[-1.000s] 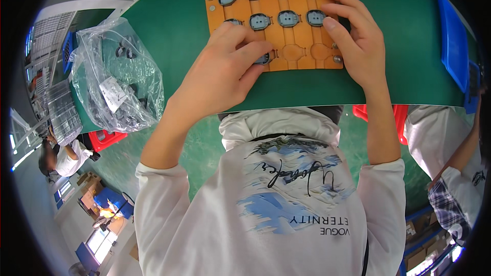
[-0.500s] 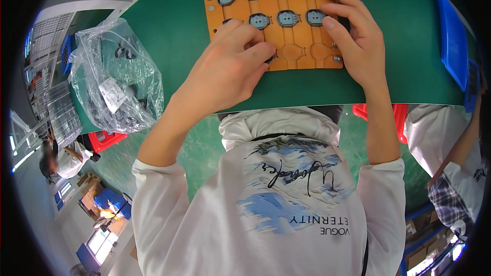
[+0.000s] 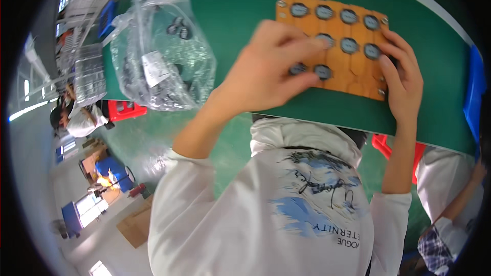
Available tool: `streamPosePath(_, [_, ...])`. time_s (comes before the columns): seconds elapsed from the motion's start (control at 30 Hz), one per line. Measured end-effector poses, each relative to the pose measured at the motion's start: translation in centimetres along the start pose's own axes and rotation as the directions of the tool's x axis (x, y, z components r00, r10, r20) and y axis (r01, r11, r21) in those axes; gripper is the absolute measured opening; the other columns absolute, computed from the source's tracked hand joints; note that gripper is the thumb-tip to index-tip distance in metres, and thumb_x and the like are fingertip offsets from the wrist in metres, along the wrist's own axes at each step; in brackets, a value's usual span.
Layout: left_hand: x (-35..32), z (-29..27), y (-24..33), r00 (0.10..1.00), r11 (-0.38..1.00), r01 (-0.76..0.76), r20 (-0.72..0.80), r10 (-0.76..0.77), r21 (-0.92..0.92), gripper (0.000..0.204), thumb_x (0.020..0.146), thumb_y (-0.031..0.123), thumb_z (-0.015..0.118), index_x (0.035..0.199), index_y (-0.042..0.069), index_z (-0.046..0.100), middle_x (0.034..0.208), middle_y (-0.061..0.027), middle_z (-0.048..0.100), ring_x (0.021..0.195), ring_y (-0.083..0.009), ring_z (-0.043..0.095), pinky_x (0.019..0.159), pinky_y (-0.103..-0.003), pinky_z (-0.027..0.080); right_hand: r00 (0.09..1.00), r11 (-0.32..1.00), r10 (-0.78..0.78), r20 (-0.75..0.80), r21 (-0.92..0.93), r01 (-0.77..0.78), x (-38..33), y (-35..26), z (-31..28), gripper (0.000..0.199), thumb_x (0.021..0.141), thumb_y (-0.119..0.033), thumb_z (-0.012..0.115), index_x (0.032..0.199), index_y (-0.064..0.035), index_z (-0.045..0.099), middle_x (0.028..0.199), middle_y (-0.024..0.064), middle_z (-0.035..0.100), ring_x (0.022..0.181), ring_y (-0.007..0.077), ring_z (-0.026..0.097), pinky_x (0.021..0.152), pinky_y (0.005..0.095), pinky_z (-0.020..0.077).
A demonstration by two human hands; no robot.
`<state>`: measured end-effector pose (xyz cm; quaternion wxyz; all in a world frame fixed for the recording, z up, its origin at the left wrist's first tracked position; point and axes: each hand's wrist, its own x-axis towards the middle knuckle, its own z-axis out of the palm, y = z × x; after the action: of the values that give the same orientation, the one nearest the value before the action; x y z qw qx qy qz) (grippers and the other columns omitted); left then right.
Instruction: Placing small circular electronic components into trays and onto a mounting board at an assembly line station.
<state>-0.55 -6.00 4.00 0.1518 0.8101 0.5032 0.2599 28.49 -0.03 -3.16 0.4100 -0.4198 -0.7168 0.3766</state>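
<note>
An orange tray [image 3: 340,75] lies on the green table, holding several round, dark-rimmed watch-case-like parts with grey faces, such as one part [image 3: 349,45] in the middle row. My left hand [image 3: 273,66] is over the tray's left side, slightly blurred, its index finger and thumb spread apart. No part shows between them. Just by its thumb sits a part [image 3: 322,72] in the near row; the hand hides some of the tray's left edge. At the tray's right edge, my right hand [image 3: 406,79] grips the side with thumb and fingers. Two recesses in the near row are bare.
A clear plastic bag [image 3: 163,66] with dark parts inside lies on the table to the left. A blue bin [image 3: 475,99] stands at the far right. Red stools [image 3: 125,110] show beyond the table's near edge. Another person's arm [image 3: 463,189] is at the lower right.
The view has shifted, so the tray and bag appear farther right and the tray is tilted. My left fingers have spread and lifted from the near-row recesses; the right hand stays at the tray's edge.
</note>
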Motion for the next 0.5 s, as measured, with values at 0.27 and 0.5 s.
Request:
streamPosePath(0.27, [-8.6, -6.7, -17.5, 0.709, 0.656, 0.693, -0.452, -0.542, 0.299, 0.066, 0.090, 0.035, 0.069, 0.146, 0.009, 0.046, 0.143, -0.0260, 0.049, 0.128, -0.0434, 0.047, 0.110, -0.051, 0.036, 0.998, 0.986, 0.062, 0.018, -0.157, -0.058, -0.1, -1.5, 0.4, 0.019, 0.095, -0.008, 0.060, 0.110, 0.0011, 0.068, 0.140, 0.0093, 0.057, 0.126, 0.0203, 0.055, 0.100, 0.0300, 0.0456])
streamPosePath(0.5, [-7.7, -6.7, -17.8, 0.579, 0.783, 0.584, -0.566, -0.587, -0.214, 0.048, 0.092, 0.015, 0.061, 0.135, -0.002, 0.046, 0.129, -0.0238, 0.062, 0.104, -0.0334, 0.068, 0.091, -0.039, 0.053, 0.994, 0.995, 0.099, -0.042, -0.022, -0.100, 0.2, -1.2, 0.6, 0.019, 0.091, -0.007, 0.066, 0.108, 0.0003, 0.069, 0.135, 0.0104, 0.060, 0.119, 0.0230, 0.059, 0.098, 0.0326, 0.0477])
